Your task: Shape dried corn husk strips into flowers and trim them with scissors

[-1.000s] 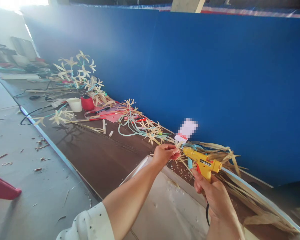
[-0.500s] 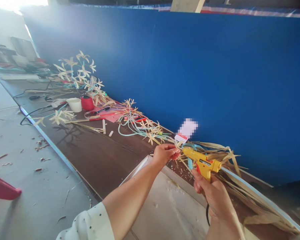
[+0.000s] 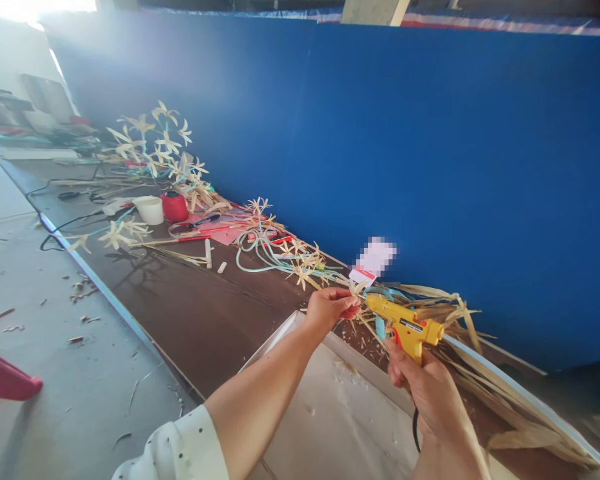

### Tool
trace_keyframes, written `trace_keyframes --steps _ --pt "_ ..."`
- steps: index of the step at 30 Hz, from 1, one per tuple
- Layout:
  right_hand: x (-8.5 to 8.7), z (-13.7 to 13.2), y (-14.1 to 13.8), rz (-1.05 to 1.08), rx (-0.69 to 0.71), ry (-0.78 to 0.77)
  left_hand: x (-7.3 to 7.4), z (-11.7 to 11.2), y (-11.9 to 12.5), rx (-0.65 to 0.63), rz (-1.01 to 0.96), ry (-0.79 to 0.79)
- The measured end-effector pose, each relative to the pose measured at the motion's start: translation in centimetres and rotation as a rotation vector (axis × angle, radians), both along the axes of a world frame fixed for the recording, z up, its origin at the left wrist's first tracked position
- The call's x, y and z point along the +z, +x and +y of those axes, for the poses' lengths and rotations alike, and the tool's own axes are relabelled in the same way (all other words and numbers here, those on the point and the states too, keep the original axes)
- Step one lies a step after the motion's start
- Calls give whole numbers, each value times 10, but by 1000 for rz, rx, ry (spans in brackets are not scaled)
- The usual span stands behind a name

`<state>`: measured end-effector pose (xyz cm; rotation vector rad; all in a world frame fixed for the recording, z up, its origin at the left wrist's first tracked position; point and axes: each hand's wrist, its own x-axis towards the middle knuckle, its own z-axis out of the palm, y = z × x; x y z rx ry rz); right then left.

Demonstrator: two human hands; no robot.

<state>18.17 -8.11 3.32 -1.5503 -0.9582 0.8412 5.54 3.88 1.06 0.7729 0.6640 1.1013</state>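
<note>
A yellow hot glue gun is gripped by my right hand, its nozzle pointing left. My left hand pinches a small pale flower made of dried husk, right at the nozzle tip. The fingertips hide the lower part of the flower. A glue stick seems to run back from the gun, though where it ends I cannot tell. Below both hands lies a shallow white box lid. Dried husk strips are heaped beyond and to the right of the gun.
Finished husk flowers on light-blue stems stand at the back left. Near them are a white cup, a red pot and black cords. Coiled blue stems lie mid-table. A blue wall bounds the far side.
Almost nothing differs. The glue gun has shifted very slightly to the right; my left hand stays in place with the flower.
</note>
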Motion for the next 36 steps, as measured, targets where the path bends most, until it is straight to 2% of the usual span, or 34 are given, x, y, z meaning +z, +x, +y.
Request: trace_keyframes --steps 9,21,36 --pt "1 -1 -1 -5 3 -20 1 -1 0 7 15 -11" --pt "3 -1 -4 0 -11 47 -4 2 1 0 6 21" --pt "3 -1 -2 -43 -8 -8 0 0 0 2 11 0"
